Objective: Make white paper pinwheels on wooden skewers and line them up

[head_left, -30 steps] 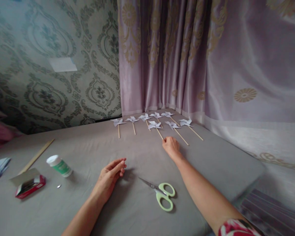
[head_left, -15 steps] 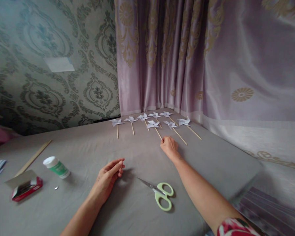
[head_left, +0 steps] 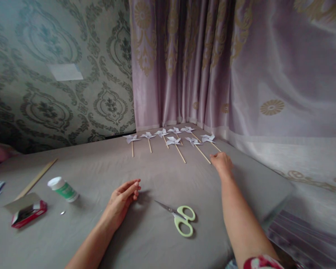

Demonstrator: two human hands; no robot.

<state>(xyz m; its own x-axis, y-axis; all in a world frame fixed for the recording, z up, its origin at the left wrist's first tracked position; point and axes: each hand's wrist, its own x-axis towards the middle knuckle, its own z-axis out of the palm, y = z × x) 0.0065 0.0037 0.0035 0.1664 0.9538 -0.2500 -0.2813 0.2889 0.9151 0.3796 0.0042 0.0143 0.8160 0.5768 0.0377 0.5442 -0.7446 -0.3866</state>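
Several white paper pinwheels on thin wooden sticks lie toward the far corner of the grey-covered surface. My right hand [head_left: 223, 163] is closed over the lower stick of the rightmost pinwheel [head_left: 208, 138], hiding its end. Close to my fingertips is the stick end of a neighbouring pinwheel [head_left: 194, 141]. The front pinwheel [head_left: 173, 141] lies untouched to the left. My left hand [head_left: 123, 198] rests on its side, thumb against the curled fingers, with nothing visible in it. Just right of it are scissors [head_left: 180, 216] with pale green handles.
At left stand a white-and-green plastic bottle [head_left: 64, 189] and an opened red box [head_left: 28, 213]. A small shiny metal piece [head_left: 62, 213] lies near them, and a flat wooden strip [head_left: 37, 178] is behind. Wallpaper [head_left: 58, 101] and a purple curtain [head_left: 182, 67] border the surface.
My right hand has moved right, away from the front pinwheel's stick end to the rightmost pinwheel's stick. The left hand stays put; the view has shifted slightly.
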